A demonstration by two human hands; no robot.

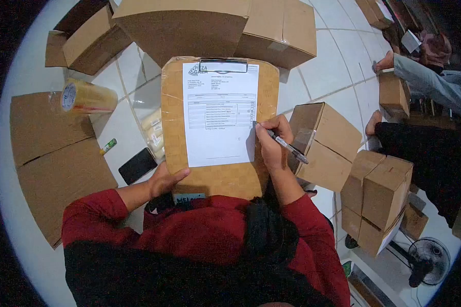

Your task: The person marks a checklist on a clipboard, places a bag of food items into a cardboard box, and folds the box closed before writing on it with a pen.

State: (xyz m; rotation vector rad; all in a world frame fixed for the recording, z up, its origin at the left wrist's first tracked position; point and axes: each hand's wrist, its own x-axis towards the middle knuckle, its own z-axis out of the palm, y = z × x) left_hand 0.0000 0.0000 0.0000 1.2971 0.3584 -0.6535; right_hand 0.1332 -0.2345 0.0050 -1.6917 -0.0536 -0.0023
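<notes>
I see my right hand (273,146) with its fingers closed around a pen (288,147), tip at the right edge of the printed form (220,113) on the clipboard (219,128) across my lap. My left hand (162,180) grips the board's lower left corner. I judge I'm ticking off the list; next calls for steady marks, row by row.

Dim, even indoor light, strong fisheye bending with black vignetted corners, soft shadows.
</notes>
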